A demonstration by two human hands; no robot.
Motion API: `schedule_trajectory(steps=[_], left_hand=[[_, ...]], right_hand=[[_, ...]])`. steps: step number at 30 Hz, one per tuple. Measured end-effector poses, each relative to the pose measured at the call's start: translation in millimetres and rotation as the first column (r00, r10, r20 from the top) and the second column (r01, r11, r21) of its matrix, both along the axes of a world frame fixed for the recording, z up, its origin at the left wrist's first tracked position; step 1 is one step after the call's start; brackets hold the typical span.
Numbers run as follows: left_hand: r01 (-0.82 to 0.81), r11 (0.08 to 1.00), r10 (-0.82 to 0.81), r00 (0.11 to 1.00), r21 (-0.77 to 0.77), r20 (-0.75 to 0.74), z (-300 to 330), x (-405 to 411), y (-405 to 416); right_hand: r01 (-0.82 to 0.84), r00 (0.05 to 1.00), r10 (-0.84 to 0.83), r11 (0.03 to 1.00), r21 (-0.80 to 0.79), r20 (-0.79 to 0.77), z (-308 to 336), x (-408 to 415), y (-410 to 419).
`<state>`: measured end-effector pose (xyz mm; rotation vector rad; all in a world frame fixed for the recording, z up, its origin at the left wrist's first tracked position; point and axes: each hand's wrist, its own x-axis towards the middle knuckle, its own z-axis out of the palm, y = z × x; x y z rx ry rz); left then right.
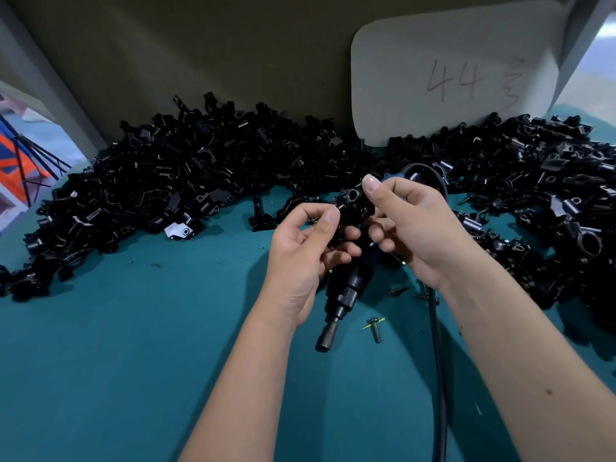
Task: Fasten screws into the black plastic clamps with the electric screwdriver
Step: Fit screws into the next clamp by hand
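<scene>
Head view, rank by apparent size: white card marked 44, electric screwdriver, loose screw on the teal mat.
1. White rounded card marked 44, largest.
2. Black electric screwdriver, partly hidden under the hands.
3. Loose dark metal screw on the teal mat, smallest.

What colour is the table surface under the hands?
Teal table surface, clearest in the head view.
</scene>
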<state>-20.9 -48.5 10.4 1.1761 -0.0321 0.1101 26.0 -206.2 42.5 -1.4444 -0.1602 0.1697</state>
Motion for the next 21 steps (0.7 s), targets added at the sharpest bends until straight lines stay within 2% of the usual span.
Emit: schedule_trajectory(steps=[3,11,15,21], left_hand=[[0.023,0.999,-0.024,0.999,-0.025,-0.033,0.6,-1.2,-2.2],[-0.005,0.990,0.004,1.000,-0.138,-0.007,-1.4,1.8,-0.5],[0.009,0.987,-0.003,0.999,-0.159,0.040,-2.7,2.8,2.0],[0.007,0.974,0.001,0.999,-0.227,0.035,-0.7,1.3,2.0]], right_hand=[[0.033,0.999,-0.031,0.998,-0.058,0.037,-0.6,-1.2,2.1],[0.094,0.994,-0.089,0.993,-0.073,0.069,-1.1,-1.4,7.0],[0.069,0.997,-0.065,0.994,-0.085,0.052,-1.2,-3.5,10.0],[0.081,0.996,-0.072,0.984,-0.159,0.059,1.4,-5.3,14.3]])
